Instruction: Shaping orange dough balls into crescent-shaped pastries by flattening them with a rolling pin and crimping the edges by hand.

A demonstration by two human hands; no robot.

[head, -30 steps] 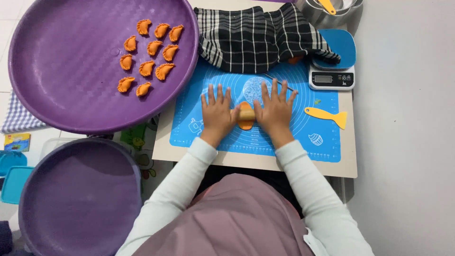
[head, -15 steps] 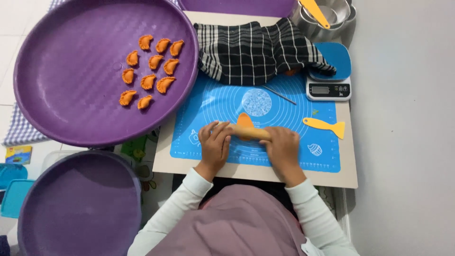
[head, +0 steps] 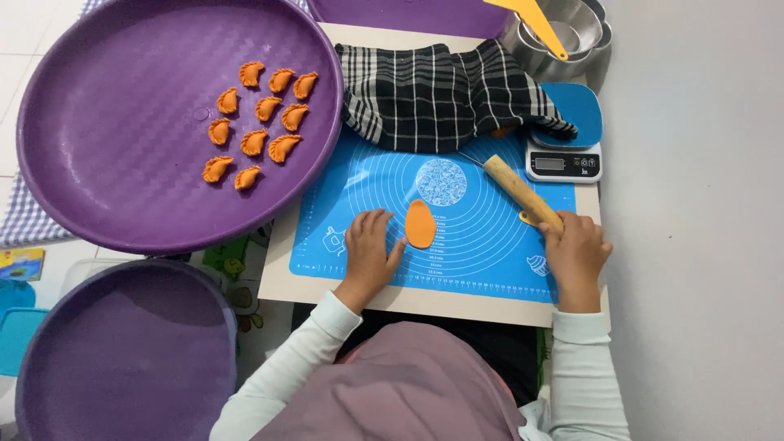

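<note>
The right hand point(head: 576, 249) grips one end of the rolling pin point(head: 523, 193) at the right of the blue mat point(head: 482, 245), while the open left hand point(head: 369, 249) touches the thin, soft orange dough point(head: 420, 224) near the mat's middle, which probably tears easily, so lifting by its edge seems best.

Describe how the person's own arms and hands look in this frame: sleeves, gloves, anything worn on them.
Both arms wear long, plain, pale off-white sleeves that fit closely and end in snug cuffs at the wrists. The left hand and the right hand are bare: no gloves, and no rings, watch or bracelets show from this view. The sleeves carry no visible pattern or markings. A mauve cloth covers the head below them.
</note>
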